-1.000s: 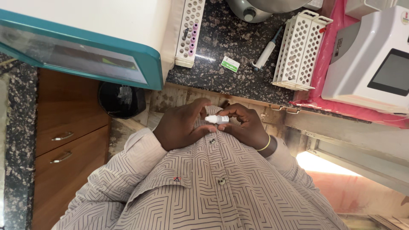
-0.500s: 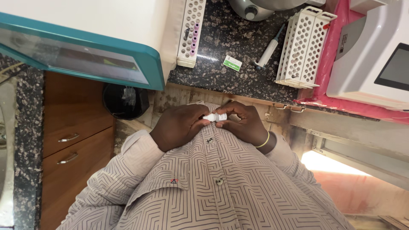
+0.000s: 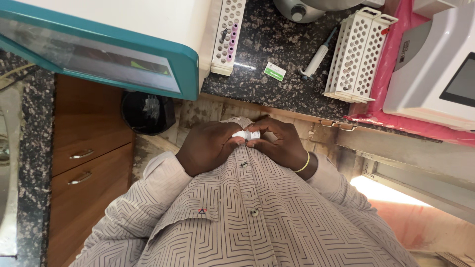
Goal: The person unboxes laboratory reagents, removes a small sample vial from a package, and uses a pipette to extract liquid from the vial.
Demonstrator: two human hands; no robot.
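Note:
Both hands meet against my patterned shirt, just below the edge of the dark granite counter (image 3: 277, 94). Between them lies a small white vial (image 3: 247, 134), held sideways. My left hand (image 3: 208, 148) pinches one end with thumb and fingers. My right hand (image 3: 279, 143), with a yellow band at the wrist, grips the other end. Most of the vial is covered by the fingers.
On the counter lie a white pipette (image 3: 316, 59), a small green-and-white card (image 3: 274, 71), a white tube rack (image 3: 358, 54) and a narrower rack with purple-capped tubes (image 3: 228, 34). A teal-edged machine (image 3: 99, 49) is at left, a white analyser (image 3: 435, 74) at right. Wooden drawers (image 3: 84, 158) and a black bin (image 3: 146, 111) sit below.
The view has shifted slightly, so the counter and the hands sit a little differently in the frame. Both hands still hold the white vial in the same way.

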